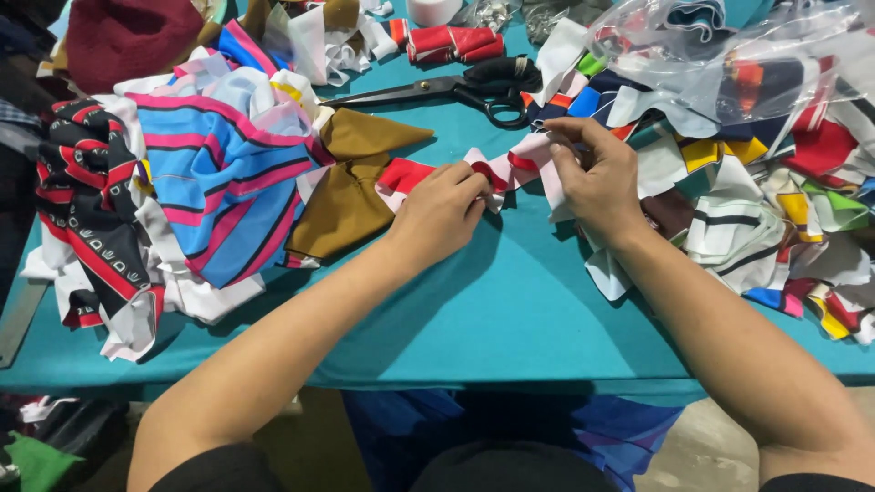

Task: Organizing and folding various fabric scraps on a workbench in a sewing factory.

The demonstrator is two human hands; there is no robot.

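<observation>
A: Item: red-and-white fabric strip (pixel 499 173), frame centre, lying on the teal table (pixel 510 310). Holders?

B: Left hand (pixel 439 214), fingers pinched narrow on its red end; right hand (pixel 597 178), fingertips closed on the white end. Advice, as judged: keep both pinches near the edge and the strip flat and taut between them

A: Surroundings?

B: Brown cloth (pixel 351 187) just left; blue-and-pink striped fabric (pixel 223 178) further left; black scissors (pixel 465 89) above, apart from both hands; mixed scrap pile (pixel 775 210) at right
</observation>
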